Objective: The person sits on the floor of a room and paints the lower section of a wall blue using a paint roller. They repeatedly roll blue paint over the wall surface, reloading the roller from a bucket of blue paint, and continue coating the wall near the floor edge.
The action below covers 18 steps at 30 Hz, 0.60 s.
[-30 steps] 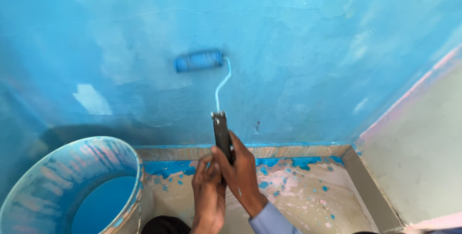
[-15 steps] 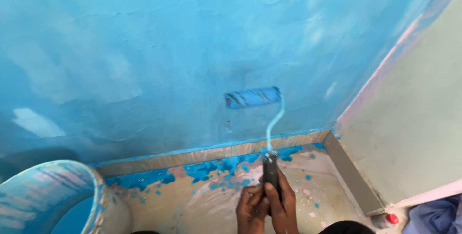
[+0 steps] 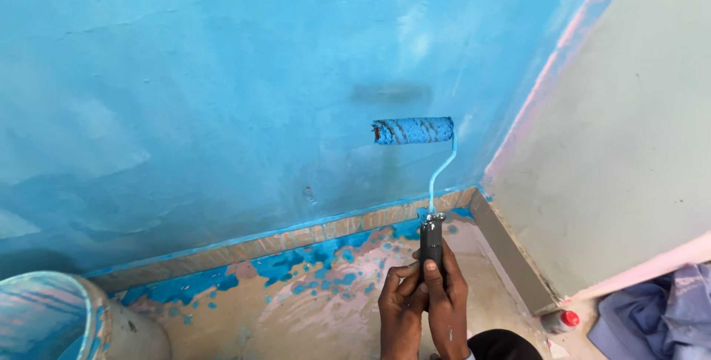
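A paint roller (image 3: 412, 130) with a blue-soaked sleeve rests against the blue wall (image 3: 222, 93), low down near the room's corner. Its bent blue wire arm runs down to a dark handle (image 3: 431, 243). My left hand (image 3: 400, 308) and my right hand (image 3: 446, 297) both clasp that handle, side by side, above the floor. A darker smudge shows on the wall just above the roller.
A paint-smeared bucket (image 3: 52, 315) stands at the lower left. The floor (image 3: 311, 308) and skirting are spattered with blue paint. A grey side wall (image 3: 629, 130) meets the blue wall at the right. A small bottle with a red cap (image 3: 561, 321) and a blue cloth (image 3: 659, 315) lie at the lower right.
The roller has travelled to the right along the wall, toward the corner, and the bucket has slid to the left edge of view. Both hands have stayed on the handle.
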Tool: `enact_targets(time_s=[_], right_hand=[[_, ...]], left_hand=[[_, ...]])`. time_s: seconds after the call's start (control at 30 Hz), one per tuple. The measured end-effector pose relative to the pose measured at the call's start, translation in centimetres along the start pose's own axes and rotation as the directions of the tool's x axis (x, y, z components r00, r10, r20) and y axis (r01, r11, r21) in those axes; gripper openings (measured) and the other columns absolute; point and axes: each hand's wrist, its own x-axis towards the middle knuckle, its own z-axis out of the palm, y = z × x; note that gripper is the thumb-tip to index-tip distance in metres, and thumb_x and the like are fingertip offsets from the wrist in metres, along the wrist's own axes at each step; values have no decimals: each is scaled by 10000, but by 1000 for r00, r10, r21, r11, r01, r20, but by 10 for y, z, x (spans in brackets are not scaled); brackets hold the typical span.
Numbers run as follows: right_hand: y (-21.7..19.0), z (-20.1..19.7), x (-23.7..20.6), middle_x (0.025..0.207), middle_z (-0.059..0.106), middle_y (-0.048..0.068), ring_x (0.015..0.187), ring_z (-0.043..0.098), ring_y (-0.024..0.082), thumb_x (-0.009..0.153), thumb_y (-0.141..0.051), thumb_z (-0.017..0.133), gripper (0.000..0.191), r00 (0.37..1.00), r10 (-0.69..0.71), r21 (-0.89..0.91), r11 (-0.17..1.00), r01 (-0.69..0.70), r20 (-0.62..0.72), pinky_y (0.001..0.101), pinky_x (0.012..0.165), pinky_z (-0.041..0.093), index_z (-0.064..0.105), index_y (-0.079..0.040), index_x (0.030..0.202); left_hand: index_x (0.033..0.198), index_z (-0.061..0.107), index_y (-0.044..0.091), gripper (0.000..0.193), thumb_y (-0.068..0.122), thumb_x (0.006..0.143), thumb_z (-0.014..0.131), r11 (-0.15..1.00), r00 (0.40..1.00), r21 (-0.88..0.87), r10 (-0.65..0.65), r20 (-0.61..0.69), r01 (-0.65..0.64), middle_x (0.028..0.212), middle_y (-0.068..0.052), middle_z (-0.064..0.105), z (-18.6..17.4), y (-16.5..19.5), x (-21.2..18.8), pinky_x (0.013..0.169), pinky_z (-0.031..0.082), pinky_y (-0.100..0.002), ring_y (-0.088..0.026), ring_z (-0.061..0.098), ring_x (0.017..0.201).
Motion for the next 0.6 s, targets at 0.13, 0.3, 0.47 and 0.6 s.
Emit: enact_targets(time_s=[0.13,0.3,0.47,0.6], right_hand=[[-4,-9,6,1036,723,80,858,630,138,998,-181,541,438,999,-27,-61,998,25,-20,291,735,519,590,-42,1410],[-5,-12,10,1048,747,85,879,656,149,994,-183,544,439,999,-34,-100,995,30,-37,296,768,533,593,-45,1407],[-10,-11,13,1065,748,87,908,661,154,995,-191,546,446,999,-35,-104,994,31,-32,303,806,531,588,-48,1415],[-24,-11,34,1091,739,96,952,660,153,1021,-192,541,411,970,-238,-194,951,242,41,312,818,531,604,-27,1392]], left_hand=[[1145,598,20,188,-20,962,607,1000,1000,-7,17,3,-17,1225,-185,771,9,-9,2,757,578,-304,-184,730,982],[1128,595,24,188,-17,945,606,999,1000,-38,5,-4,-5,1223,-192,766,13,-12,7,789,593,-326,-196,744,1016],[1122,592,11,179,-2,945,612,997,1000,-79,9,5,-8,1231,-171,762,23,0,8,892,589,-326,-189,730,1075],[1137,608,25,185,28,955,638,1000,998,-13,-25,-57,25,1205,-150,754,40,24,14,910,547,-310,-166,693,1055]])
